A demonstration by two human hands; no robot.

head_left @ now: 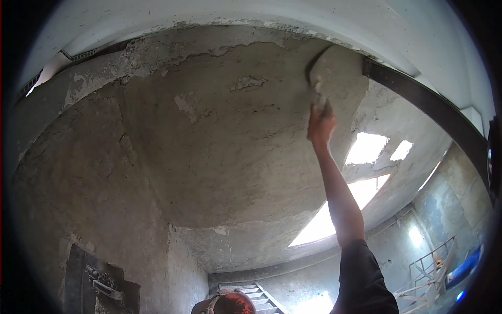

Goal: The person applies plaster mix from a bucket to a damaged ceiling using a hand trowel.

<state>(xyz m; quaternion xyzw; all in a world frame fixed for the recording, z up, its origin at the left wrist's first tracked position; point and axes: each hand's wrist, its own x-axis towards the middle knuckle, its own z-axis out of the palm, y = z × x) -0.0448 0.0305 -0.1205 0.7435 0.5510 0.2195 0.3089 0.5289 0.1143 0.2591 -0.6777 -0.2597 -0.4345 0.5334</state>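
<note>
My right hand (321, 124), raised high on an outstretched arm, is closed around the handle of a trowel (326, 70). The trowel's leaf-shaped blade lies against the damp grey plaster (225, 141), near its upper right edge. A dark curved line, edge or shadow, runs along the blade's left side. Motion blurs the handle and fingers slightly. Rough, flaked patches (248, 82) mark the plaster to the left of the trowel. My left hand is out of view.
A dark beam (429, 110) curves down the right side. Bright openings (367, 148) lie beside my forearm. Below are a ladder-like frame (261, 298), a rounded brown object with red marks (230, 303), a dark panel with a handle-like bar (107, 289), and metal railings (431, 267).
</note>
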